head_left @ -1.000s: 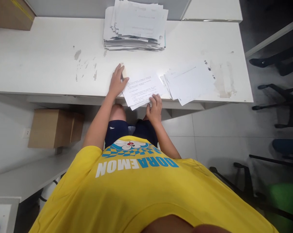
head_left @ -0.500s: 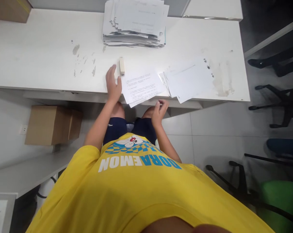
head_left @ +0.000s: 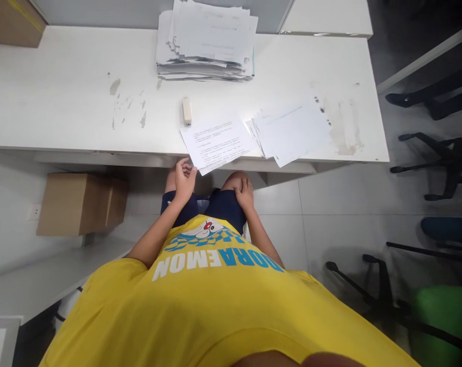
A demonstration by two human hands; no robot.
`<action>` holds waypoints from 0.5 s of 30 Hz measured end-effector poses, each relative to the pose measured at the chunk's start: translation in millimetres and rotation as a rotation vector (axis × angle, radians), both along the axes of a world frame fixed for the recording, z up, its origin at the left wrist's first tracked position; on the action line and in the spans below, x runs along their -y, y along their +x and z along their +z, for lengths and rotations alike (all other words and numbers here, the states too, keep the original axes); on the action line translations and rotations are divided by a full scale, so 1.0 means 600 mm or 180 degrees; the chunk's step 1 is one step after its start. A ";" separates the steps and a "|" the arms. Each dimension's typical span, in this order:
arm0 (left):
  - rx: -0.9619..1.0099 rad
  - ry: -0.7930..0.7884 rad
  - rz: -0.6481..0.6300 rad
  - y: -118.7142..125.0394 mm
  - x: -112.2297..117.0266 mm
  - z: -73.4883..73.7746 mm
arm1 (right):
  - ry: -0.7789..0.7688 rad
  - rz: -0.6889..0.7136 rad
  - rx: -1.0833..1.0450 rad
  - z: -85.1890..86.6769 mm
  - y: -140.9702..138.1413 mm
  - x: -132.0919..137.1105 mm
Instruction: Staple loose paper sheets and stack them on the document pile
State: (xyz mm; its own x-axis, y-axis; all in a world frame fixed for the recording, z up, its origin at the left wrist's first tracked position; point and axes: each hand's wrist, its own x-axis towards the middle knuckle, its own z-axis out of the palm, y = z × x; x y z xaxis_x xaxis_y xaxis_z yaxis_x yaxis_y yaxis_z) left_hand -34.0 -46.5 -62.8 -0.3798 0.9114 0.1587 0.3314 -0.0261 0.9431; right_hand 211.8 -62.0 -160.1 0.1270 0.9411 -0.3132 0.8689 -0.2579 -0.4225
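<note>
A printed sheet of paper (head_left: 219,142) lies at the front of the desk, its lower corner jutting past the edge. Beside that corner, over my left thigh, is my left hand (head_left: 185,179); its fingers are loosely bent and apart, holding nothing. The thumb is close to the paper; whether it touches I cannot tell. My right hand (head_left: 245,194) lies on my right knee with its fingers stretched out. A small cream-coloured stapler (head_left: 187,111) sits at the printed sheet's upper left corner. Right of the sheet are overlapping, mostly blank papers (head_left: 292,132).
At the back of the white desk (head_left: 81,117) stands a thick stack of papers (head_left: 211,41). Cardboard boxes are at the back left (head_left: 13,23) and under the desk (head_left: 66,204). Chair legs (head_left: 445,158) and another person's feet (head_left: 403,100) are at the right.
My left hand has come back from the desk beside the stapler to the sheet's lower corner. My right hand has lowered onto my knee. The view has shifted slightly.
</note>
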 end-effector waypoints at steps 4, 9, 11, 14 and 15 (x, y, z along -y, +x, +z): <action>-0.0024 0.0062 -0.0144 -0.006 0.005 0.010 | -0.0137 -0.0101 0.0034 -0.012 0.008 -0.021; -0.0211 0.0077 -0.0146 0.012 0.013 0.028 | -0.0253 -0.0245 0.0195 -0.011 -0.014 -0.078; -0.0288 0.0076 -0.0140 0.013 0.012 0.033 | -0.0247 -0.0263 0.0233 -0.008 -0.017 -0.100; -0.0487 0.0154 -0.0212 0.009 0.009 0.039 | -0.0185 -0.0255 0.0255 -0.003 -0.017 -0.117; -0.0559 0.0184 -0.0240 0.007 0.008 0.042 | -0.0169 -0.0257 0.0266 -0.002 -0.016 -0.118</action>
State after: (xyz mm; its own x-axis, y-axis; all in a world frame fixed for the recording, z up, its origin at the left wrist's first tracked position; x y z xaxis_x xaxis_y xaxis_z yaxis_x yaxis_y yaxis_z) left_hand -29.8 -51.1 -37.9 -0.2725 0.9236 0.2694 0.4859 -0.1096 0.8671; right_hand 202.1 8.9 -161.2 0.2294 0.9092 -0.3475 0.8761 -0.3484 -0.3333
